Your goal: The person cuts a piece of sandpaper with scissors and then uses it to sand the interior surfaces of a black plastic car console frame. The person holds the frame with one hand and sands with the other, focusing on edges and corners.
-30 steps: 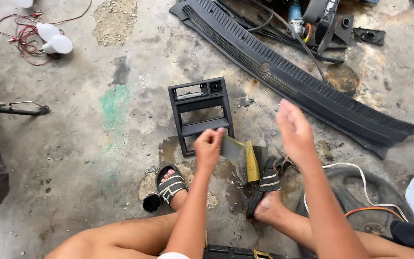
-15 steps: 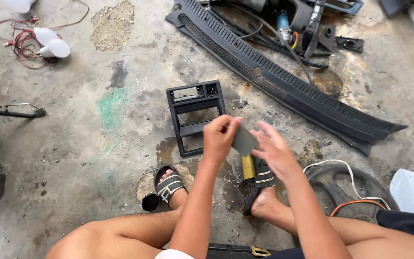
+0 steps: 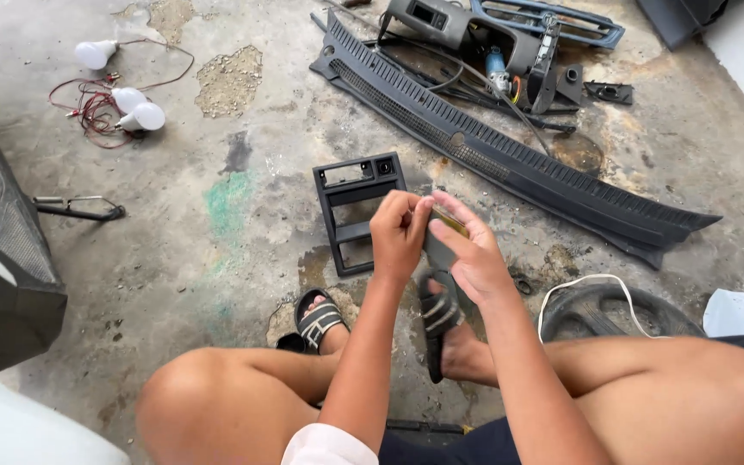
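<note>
Seated on a concrete floor, the left hand and right hand together grip a small flat part above a black panel frame

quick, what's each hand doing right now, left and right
Left hand: closed, gripping one end of a small flat grey piece.
Right hand: closed on the same piece, fingers over its top.

- Bright, even daylight over the concrete floor; no glare patches.
- Shadows are soft and short (darkest under the knees and the sandals).
- Focus is sharp in the middle; no motion blur on the hands.
- Wide lens bends straight lines slightly at the edges.
</note>
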